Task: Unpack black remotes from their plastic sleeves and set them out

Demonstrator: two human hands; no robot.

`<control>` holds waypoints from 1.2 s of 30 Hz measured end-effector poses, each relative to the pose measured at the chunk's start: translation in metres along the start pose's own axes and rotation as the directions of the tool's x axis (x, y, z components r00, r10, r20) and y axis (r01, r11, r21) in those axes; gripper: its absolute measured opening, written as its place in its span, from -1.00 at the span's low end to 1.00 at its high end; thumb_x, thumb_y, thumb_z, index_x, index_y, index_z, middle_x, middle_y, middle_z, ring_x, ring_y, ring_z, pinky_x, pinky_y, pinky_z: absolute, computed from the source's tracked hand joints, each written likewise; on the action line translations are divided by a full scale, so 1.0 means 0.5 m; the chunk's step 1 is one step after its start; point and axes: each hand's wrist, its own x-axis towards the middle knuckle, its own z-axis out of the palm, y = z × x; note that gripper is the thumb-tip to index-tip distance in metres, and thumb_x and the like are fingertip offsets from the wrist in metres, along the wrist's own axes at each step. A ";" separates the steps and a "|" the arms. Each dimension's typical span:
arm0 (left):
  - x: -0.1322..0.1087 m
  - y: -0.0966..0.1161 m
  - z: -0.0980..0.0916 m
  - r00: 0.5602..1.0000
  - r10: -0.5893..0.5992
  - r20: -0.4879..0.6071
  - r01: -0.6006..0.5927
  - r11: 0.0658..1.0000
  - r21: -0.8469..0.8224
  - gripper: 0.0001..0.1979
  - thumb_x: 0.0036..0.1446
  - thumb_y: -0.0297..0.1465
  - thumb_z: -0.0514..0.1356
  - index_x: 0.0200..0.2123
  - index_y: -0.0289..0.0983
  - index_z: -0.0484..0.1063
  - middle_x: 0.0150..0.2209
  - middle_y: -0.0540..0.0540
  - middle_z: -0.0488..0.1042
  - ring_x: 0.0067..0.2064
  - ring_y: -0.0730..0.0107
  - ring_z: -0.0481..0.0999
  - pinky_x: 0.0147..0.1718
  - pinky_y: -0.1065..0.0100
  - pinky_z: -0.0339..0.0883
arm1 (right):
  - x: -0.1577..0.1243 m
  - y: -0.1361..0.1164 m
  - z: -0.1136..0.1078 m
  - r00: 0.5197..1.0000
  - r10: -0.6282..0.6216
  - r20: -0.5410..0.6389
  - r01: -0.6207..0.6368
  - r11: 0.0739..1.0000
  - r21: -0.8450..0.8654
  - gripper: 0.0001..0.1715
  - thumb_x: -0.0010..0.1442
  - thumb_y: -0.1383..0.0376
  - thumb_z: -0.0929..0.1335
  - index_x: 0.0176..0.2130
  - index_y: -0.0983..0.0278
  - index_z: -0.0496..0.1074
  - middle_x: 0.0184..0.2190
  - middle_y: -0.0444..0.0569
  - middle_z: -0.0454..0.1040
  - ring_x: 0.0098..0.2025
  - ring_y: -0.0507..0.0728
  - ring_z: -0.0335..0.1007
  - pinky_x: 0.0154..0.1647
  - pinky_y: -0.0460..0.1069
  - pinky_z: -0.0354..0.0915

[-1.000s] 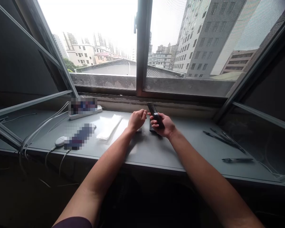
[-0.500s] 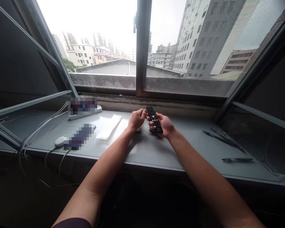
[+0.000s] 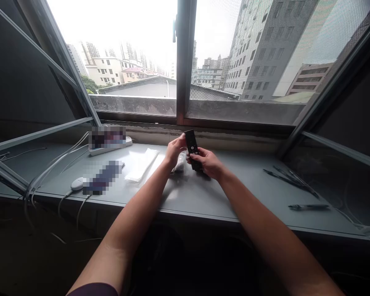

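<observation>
A black remote control (image 3: 191,144) with light-coloured buttons is held up at a tilt above the desk. My right hand (image 3: 210,162) is closed round its lower part, with the thumb lying across the front. At the upper left edge, my left hand (image 3: 174,150) grips the remote with the thumb near its top end; the other fingers are partly hidden. Beneath the hands, a small clear or greyish object (image 3: 179,163) lies on the desk, too unclear to name. Something dark shows below the remote's lower end, mostly covered.
White folded sheets (image 3: 142,165) lie on the grey desk (image 3: 197,201). Further left are a power strip (image 3: 111,147), a blurred-out device (image 3: 103,179), a round white charger (image 3: 77,184) and cables. Several dark pens (image 3: 308,207) lie right. Metal frames flank the window.
The remote has risen and moved slightly left, turning more upright. My left hand has shifted from its side to its upper edge; my right thumb now lies over its front.
</observation>
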 end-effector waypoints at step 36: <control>0.012 0.005 -0.014 0.946 -0.324 -0.009 0.289 0.855 -0.431 -0.65 0.33 -0.45 0.32 0.16 -0.21 0.48 -0.16 -0.12 0.63 -0.35 0.45 0.57 -0.42 0.44 0.43 | -0.003 -0.018 0.009 0.993 0.045 0.106 -0.042 0.999 -0.026 -0.48 0.55 -0.04 0.38 0.18 0.30 0.57 -0.07 0.19 0.74 -0.27 0.23 0.74 -0.46 0.02 0.60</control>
